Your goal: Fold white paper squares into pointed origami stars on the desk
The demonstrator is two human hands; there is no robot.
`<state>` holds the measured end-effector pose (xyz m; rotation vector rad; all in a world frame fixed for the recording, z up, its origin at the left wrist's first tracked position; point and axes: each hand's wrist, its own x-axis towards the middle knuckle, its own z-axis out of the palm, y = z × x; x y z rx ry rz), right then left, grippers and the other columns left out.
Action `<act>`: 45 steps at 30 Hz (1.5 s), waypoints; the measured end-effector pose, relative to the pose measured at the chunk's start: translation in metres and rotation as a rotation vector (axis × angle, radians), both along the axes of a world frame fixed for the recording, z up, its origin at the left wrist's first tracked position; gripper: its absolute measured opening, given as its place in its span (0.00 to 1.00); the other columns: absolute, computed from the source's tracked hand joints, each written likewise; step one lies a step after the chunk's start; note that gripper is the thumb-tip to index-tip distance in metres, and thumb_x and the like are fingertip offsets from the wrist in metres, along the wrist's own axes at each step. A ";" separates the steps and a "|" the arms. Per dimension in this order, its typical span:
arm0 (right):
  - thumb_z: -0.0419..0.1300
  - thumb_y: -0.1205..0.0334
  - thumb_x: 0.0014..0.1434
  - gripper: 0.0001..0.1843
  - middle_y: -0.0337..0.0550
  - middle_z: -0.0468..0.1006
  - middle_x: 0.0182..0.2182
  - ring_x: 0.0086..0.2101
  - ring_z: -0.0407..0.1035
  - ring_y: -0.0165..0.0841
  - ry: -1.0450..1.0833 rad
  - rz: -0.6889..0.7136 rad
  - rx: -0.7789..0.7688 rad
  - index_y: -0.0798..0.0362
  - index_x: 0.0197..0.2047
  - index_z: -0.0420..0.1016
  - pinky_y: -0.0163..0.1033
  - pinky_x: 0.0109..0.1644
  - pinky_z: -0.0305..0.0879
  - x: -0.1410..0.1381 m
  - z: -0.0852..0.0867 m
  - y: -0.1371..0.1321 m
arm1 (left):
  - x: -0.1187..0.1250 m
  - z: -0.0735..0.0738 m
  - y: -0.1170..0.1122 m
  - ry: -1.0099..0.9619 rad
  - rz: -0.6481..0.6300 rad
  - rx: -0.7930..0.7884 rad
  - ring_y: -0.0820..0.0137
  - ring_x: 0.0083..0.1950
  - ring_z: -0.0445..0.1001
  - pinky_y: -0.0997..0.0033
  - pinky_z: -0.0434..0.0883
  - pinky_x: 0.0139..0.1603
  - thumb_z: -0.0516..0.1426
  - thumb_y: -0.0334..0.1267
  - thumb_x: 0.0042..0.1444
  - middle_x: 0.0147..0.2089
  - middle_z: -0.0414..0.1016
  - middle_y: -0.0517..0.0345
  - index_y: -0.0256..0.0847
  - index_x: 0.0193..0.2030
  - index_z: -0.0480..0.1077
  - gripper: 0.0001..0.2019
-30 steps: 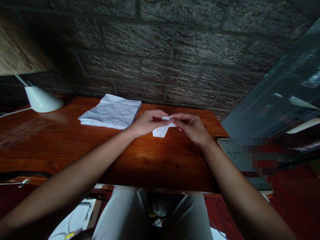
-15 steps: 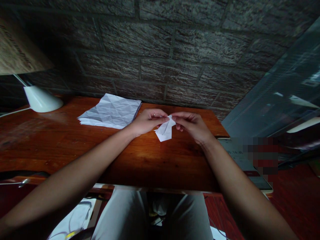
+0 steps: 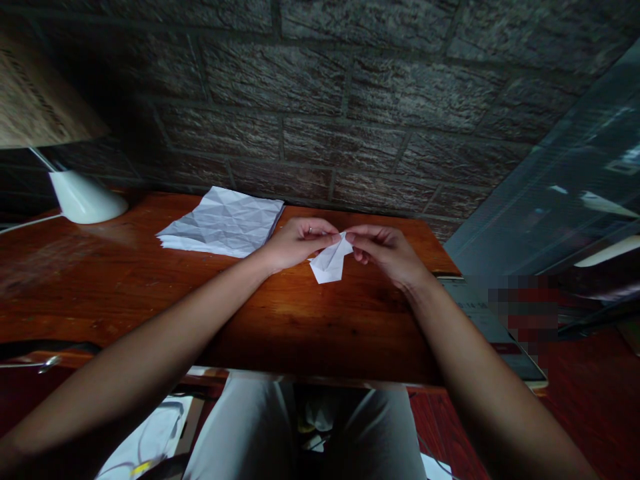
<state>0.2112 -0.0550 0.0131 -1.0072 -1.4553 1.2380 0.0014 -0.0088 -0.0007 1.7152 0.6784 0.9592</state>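
Note:
A small folded white paper (image 3: 330, 263) is held over the wooden desk (image 3: 300, 327), its wide end hanging toward me. My left hand (image 3: 300, 243) pinches its upper end between thumb and fingers, and a ring shows on one finger. From the other side my right hand (image 3: 383, 250) grips the same narrow tip, thumb and forefinger closed on it. The two hands' fingertips nearly meet at that tip. Behind my left forearm lies a stack of creased white sheets (image 3: 225, 220).
A lamp with a white base (image 3: 87, 198) and a fabric shade (image 3: 45, 93) stands at the far left. A stone-block wall (image 3: 310, 87) rises behind the desk. Right of the desk are a device with a screen (image 3: 467, 300) and a translucent panel (image 3: 530, 193).
Both hands keep their pinch on the folded paper. The paper's lower end has tilted very slightly; otherwise the scene looks the same.

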 end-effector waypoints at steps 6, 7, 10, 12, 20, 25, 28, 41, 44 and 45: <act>0.77 0.47 0.51 0.17 0.35 0.79 0.25 0.24 0.65 0.24 0.016 0.040 0.027 0.50 0.37 0.86 0.33 0.29 0.62 0.001 -0.001 0.001 | -0.001 0.001 0.000 0.022 -0.026 0.017 0.73 0.30 0.69 0.73 0.65 0.31 0.66 0.46 0.56 0.31 0.76 0.58 0.39 0.38 0.81 0.12; 0.77 0.47 0.50 0.17 0.35 0.79 0.24 0.23 0.65 0.24 0.017 0.043 0.028 0.50 0.37 0.86 0.33 0.29 0.62 0.002 -0.001 0.002 | -0.001 0.001 0.000 0.025 -0.030 0.019 0.74 0.30 0.69 0.74 0.64 0.30 0.66 0.45 0.56 0.31 0.76 0.58 0.38 0.38 0.81 0.12; 0.77 0.47 0.50 0.17 0.35 0.79 0.24 0.23 0.65 0.25 0.013 0.041 0.033 0.50 0.37 0.86 0.33 0.28 0.63 0.003 -0.002 0.002 | -0.002 0.001 0.000 0.033 -0.043 0.026 0.74 0.29 0.68 0.74 0.63 0.30 0.66 0.45 0.56 0.29 0.75 0.59 0.38 0.38 0.81 0.12; 0.77 0.48 0.50 0.16 0.35 0.79 0.23 0.23 0.65 0.25 0.006 0.043 0.036 0.50 0.37 0.86 0.34 0.28 0.63 0.003 -0.002 0.002 | -0.002 0.002 -0.001 0.037 -0.055 0.031 0.75 0.29 0.68 0.74 0.63 0.29 0.66 0.46 0.56 0.29 0.74 0.60 0.38 0.38 0.81 0.12; 0.77 0.48 0.50 0.17 0.36 0.80 0.24 0.23 0.67 0.26 -0.063 0.048 0.064 0.52 0.37 0.86 0.35 0.29 0.64 0.003 0.001 0.000 | -0.002 0.000 0.000 0.040 -0.086 0.030 0.75 0.27 0.67 0.74 0.61 0.28 0.66 0.45 0.56 0.27 0.73 0.61 0.37 0.38 0.80 0.12; 0.75 0.47 0.52 0.17 0.37 0.80 0.26 0.24 0.67 0.26 -0.093 0.050 0.087 0.52 0.38 0.85 0.36 0.30 0.65 0.004 -0.001 0.001 | -0.001 -0.001 0.000 0.045 -0.092 0.022 0.75 0.27 0.67 0.74 0.61 0.28 0.66 0.44 0.56 0.27 0.74 0.61 0.37 0.38 0.79 0.11; 0.74 0.48 0.54 0.17 0.38 0.80 0.26 0.25 0.68 0.27 -0.105 0.037 0.100 0.52 0.39 0.85 0.36 0.31 0.65 0.003 -0.003 0.001 | 0.000 -0.001 -0.001 0.042 -0.083 0.023 0.75 0.27 0.67 0.74 0.61 0.28 0.66 0.45 0.57 0.27 0.73 0.61 0.37 0.38 0.79 0.12; 0.74 0.48 0.54 0.16 0.37 0.81 0.29 0.23 0.64 0.24 -0.080 0.025 0.153 0.52 0.37 0.85 0.36 0.31 0.64 0.002 -0.001 0.001 | 0.004 -0.002 -0.003 -0.007 -0.062 -0.062 0.76 0.27 0.67 0.75 0.61 0.28 0.69 0.42 0.51 0.29 0.74 0.61 0.37 0.36 0.78 0.11; 0.75 0.50 0.54 0.15 0.38 0.81 0.30 0.24 0.65 0.25 -0.079 0.055 0.139 0.51 0.39 0.86 0.36 0.31 0.64 0.005 0.000 0.000 | 0.004 -0.002 -0.003 -0.006 -0.059 -0.063 0.76 0.27 0.68 0.75 0.61 0.28 0.70 0.43 0.50 0.29 0.75 0.60 0.37 0.36 0.79 0.12; 0.75 0.50 0.54 0.15 0.38 0.82 0.30 0.25 0.65 0.25 -0.082 0.066 0.133 0.51 0.40 0.87 0.36 0.31 0.64 0.006 0.000 0.000 | 0.003 -0.002 -0.003 -0.004 -0.054 -0.061 0.76 0.28 0.68 0.75 0.61 0.27 0.70 0.44 0.50 0.29 0.75 0.60 0.37 0.36 0.79 0.13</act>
